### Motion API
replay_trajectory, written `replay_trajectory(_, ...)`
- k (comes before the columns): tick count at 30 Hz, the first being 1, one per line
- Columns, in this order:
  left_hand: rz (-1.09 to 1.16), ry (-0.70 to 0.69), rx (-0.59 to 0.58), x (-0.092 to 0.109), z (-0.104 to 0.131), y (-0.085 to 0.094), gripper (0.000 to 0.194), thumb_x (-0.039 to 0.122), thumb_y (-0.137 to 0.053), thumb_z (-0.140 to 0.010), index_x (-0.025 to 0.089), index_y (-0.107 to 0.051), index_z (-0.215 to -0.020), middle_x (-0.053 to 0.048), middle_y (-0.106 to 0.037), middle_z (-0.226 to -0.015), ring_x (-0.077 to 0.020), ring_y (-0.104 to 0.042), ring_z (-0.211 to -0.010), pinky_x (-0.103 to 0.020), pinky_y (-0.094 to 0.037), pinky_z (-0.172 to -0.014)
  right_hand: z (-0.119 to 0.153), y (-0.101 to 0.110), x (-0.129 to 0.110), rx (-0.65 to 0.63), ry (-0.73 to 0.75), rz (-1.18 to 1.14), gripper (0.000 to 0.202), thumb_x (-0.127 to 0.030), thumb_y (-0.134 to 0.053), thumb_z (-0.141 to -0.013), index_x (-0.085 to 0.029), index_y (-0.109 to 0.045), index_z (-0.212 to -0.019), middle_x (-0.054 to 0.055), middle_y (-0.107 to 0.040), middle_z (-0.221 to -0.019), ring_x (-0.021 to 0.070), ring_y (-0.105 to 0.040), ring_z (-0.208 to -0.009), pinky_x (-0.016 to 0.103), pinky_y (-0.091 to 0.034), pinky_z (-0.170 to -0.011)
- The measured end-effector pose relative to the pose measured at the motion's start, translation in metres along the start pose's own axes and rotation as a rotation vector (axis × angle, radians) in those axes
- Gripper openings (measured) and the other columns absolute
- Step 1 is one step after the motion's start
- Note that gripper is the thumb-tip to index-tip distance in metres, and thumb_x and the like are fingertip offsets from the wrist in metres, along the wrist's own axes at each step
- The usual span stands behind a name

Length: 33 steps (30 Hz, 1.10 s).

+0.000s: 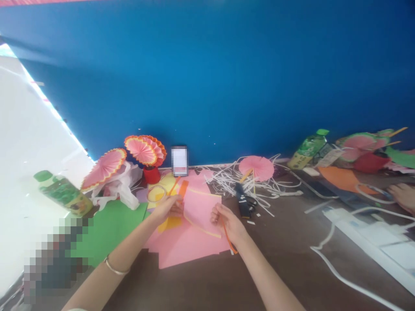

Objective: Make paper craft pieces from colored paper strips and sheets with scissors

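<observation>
We've got pink paper (pixel 202 209) here
Our left hand (pixel 173 207) grips its edge, right hand (pixel 228 222) pinches a skinny orange strip (pixel 228 237).

A phone (pixel 179 160) stands near the blue wall (pixel 207 77), a bottle (pixel 65 194) is at left, a white power strip (pixel 359 235) at right.

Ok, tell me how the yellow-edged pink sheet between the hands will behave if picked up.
The pink sheet is probably light, since it looks like thin paper. It would likely flex, as its lower yellow edge curves. It may crease easily too: no stiff backing shows.
</observation>
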State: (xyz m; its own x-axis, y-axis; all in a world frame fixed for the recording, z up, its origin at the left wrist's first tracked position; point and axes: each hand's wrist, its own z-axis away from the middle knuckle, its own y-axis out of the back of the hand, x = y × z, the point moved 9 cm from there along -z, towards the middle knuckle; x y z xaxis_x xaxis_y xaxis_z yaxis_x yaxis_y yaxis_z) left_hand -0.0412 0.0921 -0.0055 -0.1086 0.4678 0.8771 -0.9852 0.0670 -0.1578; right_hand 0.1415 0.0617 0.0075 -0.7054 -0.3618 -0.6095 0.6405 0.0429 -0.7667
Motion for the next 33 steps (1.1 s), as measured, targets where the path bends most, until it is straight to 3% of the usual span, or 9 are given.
replay_trajectory(2, -0.112, -0.015, -0.031, 0.012, -0.004, -0.01, 0.034, 0.038, -0.065, -0.064, 0.013, -0.058, -0.084, -0.004, -0.061, -0.066, -0.0137, -0.059, -0.056, -0.026, -0.048, -0.056, -0.001, -0.001, 0.006, -0.013, -0.036, 0.031, 0.022, -0.02, -0.072, -0.062, -0.017, -0.051, -0.061, -0.005, -0.043, -0.055, 0.0059, -0.041, -0.05, 0.02, -0.035, -0.049)
replay_trajectory(7, -0.374, -0.117, 0.085, 0.034, -0.022, -0.022, 0.046, 0.039, -0.071, -0.057, 0.016, -0.055, -0.093, 0.003, -0.056, -0.056, -0.009, -0.049, -0.045, -0.02, -0.036, -0.044, 0.0, 0.005, 0.02, 0.028, -0.151, 0.112, 0.019, -0.019, -0.072, -0.06, -0.016, -0.053, -0.062, -0.005, -0.046, -0.054, 0.0059, -0.043, -0.049, 0.02, -0.036, -0.051)
replay_trajectory(11, -0.517, -0.385, 0.046, 0.049, -0.031, -0.041, 0.027, 0.038, -0.067, -0.059, 0.014, -0.057, -0.066, 0.002, -0.052, -0.053, -0.0113, -0.05, -0.053, -0.021, -0.036, -0.048, 0.002, 0.007, 0.028, 0.051, -0.222, 0.185, 0.018, -0.02, -0.072, -0.059, -0.015, -0.054, -0.063, -0.003, -0.05, -0.055, 0.0068, -0.047, -0.05, 0.022, -0.038, -0.053)
replay_trajectory(13, -0.497, -0.503, 0.041, 0.05, -0.028, -0.043, 0.026, 0.039, -0.061, -0.065, 0.014, -0.057, -0.064, 0.001, -0.054, -0.058, -0.0126, -0.051, -0.058, -0.022, -0.037, -0.051, 0.003, 0.005, 0.028, 0.034, -0.22, 0.222, 0.021, -0.024, -0.072, -0.059, -0.016, -0.053, -0.061, -0.004, -0.049, -0.053, 0.0068, -0.046, -0.048, 0.022, -0.037, -0.052)
replay_trajectory(16, -0.377, -0.537, 0.012, 0.036, -0.019, -0.04, 0.03, 0.043, -0.054, -0.072, 0.014, -0.06, -0.073, -0.002, -0.059, -0.068, -0.0145, -0.054, -0.066, -0.023, -0.041, -0.058, 0.005, -0.002, 0.021, -0.003, -0.159, 0.373, 0.026, -0.033, -0.072, -0.061, -0.016, -0.051, -0.059, -0.005, -0.048, -0.048, 0.007, -0.044, -0.045, 0.022, -0.036, -0.049)
replay_trajectory(19, -0.24, -0.497, 0.139, 0.018, -0.011, -0.022, 0.033, 0.044, -0.056, -0.071, 0.016, -0.059, -0.088, -0.003, -0.061, -0.077, -0.0161, -0.056, -0.074, -0.025, -0.043, -0.065, 0.003, -0.014, 0.009, -0.033, -0.045, 0.667, 0.027, -0.039, -0.068, -0.065, -0.016, -0.054, -0.063, -0.003, -0.052, -0.05, 0.009, -0.048, -0.047, 0.023, -0.037, -0.05)
replay_trajectory(24, -0.136, -0.538, 0.143, 0.014, 0.0, -0.02, 0.03, 0.044, -0.057, -0.071, 0.015, -0.06, -0.079, -0.004, -0.063, -0.078, -0.0176, -0.057, -0.077, -0.027, -0.043, -0.072, -0.013, -0.051, -0.015, -0.05, 0.205, 1.101, 0.023, -0.037, -0.062, -0.068, -0.017, -0.054, -0.06, 0.0, -0.056, -0.055, 0.0115, -0.052, -0.052, 0.025, -0.04, -0.054)
replay_trajectory(29, -0.096, -0.606, 0.044, 0.023, 0.008, -0.034, 0.027, 0.04, -0.055, -0.074, 0.018, -0.063, -0.088, -0.005, -0.066, -0.089, -0.0183, -0.059, -0.084, -0.029, -0.043, -0.08, -0.035, -0.07, -0.023, -0.039, 0.318, 1.142, 0.021, -0.036, -0.059, -0.068, -0.016, -0.058, -0.062, 0.002, -0.059, -0.059, 0.0137, -0.054, -0.055, 0.027, -0.042, -0.055)
replay_trajectory(33, -0.169, -0.623, 0.069, 0.029, 0.012, -0.037, 0.027, 0.038, -0.049, -0.079, 0.017, -0.063, -0.091, -0.006, -0.066, -0.094, -0.0203, -0.057, -0.095, -0.03, -0.043, -0.085, -0.042, -0.069, -0.027, 0.003, 0.394, 1.174, 0.021, -0.037, -0.061, -0.068, -0.017, -0.06, -0.063, 0.005, -0.063, -0.065, 0.0176, -0.057, -0.063, 0.029, -0.044, -0.06)
